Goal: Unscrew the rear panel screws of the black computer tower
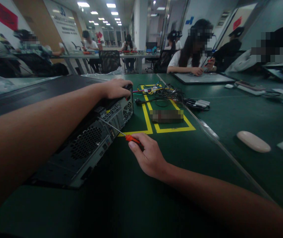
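A black desktop computer case [91, 142] lies on the green table at the left, its metal rear panel with vents and ports facing right. My left hand [118, 88] grips the top far corner of the case, fingers over the upper face and edge. My right hand [150, 153] is closed around the orange and black handle of a screwdriver [132, 138]. The thin shaft points up and left, its tip at the upper part of the rear panel near the slot covers. My left forearm hides part of the case top.
Yellow tape [148, 120] marks areas on the table [181, 152], with a blurred-out block [166, 116] inside. Tangled cables [171, 92] lie beyond. A pale oval object [253, 141] sits at the right. Across the table a person [193, 49] works over a flat panel [203, 78].
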The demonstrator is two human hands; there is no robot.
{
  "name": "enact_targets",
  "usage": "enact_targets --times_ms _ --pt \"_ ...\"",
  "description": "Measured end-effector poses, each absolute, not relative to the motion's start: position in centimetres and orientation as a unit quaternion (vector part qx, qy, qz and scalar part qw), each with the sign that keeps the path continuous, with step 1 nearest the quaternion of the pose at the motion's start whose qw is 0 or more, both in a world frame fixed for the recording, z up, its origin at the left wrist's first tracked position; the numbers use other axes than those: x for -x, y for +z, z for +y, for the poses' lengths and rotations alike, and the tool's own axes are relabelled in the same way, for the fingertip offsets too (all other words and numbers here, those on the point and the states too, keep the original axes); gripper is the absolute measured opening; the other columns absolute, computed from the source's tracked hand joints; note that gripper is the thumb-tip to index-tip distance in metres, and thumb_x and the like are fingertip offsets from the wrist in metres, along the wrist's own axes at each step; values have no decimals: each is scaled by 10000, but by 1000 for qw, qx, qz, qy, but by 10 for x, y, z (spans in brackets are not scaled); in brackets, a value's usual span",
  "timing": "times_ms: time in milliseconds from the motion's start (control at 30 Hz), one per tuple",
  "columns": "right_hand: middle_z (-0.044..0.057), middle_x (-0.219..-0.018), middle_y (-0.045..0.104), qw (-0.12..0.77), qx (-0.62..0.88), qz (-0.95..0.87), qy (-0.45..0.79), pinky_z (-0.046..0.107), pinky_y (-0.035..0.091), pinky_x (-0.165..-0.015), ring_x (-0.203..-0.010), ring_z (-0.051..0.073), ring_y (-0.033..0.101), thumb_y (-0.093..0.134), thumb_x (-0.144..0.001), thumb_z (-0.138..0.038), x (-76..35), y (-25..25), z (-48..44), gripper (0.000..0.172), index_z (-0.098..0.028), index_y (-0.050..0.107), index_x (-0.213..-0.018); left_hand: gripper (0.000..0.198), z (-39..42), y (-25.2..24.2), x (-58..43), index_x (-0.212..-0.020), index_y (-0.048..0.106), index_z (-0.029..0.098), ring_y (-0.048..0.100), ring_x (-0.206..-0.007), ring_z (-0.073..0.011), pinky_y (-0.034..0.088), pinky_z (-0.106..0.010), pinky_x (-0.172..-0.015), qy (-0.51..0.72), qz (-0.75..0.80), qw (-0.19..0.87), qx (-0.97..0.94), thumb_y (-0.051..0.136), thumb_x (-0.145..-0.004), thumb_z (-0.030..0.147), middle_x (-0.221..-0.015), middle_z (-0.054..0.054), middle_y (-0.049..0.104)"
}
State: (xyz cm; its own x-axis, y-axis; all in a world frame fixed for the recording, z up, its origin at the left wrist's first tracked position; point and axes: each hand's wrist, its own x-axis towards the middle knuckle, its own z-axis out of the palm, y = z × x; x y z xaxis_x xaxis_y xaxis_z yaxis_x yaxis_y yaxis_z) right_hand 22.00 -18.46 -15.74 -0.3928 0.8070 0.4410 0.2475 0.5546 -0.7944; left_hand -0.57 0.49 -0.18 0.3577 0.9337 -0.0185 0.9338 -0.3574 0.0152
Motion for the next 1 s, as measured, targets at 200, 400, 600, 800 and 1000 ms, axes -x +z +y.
enact_targets --times_ms 200,400,600,800,1000 --pt "77 -1188 835 428 353 -755 350 417 629 -949 -1015 256 783 766 -1106 -382 -220 -157 -188 250 -259 689 -1309 1031 4 -1 5 -1865 537 295 546 -1704 -417 433 -505 -1420 -8 568 8 -823 570 -898 652 -1791 -112 658" --pt "47 -1102 799 419 363 -752 358 413 623 -901 -950 241 759 747 -1100 -327 -219 -156 -187 149 -279 628 -1176 1039 4 -1 5 -1856 557 306 549 -1686 -476 423 -568 -1413 6 566 21 -824 618 -874 638 -1784 -120 675" --pt "42 -1077 780 423 357 -750 362 413 611 -895 -929 235 736 730 -1101 -342 -219 -155 -187 130 -279 628 -1150 995 5 -2 6 -1853 550 318 560 -1686 -440 422 -562 -1415 -1 562 10 -827 578 -906 623 -1771 -110 688" --pt "38 -1066 787 422 363 -749 358 405 608 -877 -911 231 729 741 -1100 -342 -219 -156 -187 129 -278 646 -1159 997 6 -2 7 -1864 535 358 551 -1695 -427 438 -567 -1408 -5 559 7 -829 583 -906 630 -1756 -98 695" --pt "43 -1072 796 422 365 -750 354 410 615 -883 -913 236 732 747 -1101 -346 -219 -155 -187 130 -279 655 -1164 993 5 -2 6 -1867 533 334 567 -1681 -418 453 -545 -1402 -7 561 1 -828 547 -923 644 -1756 -105 688"
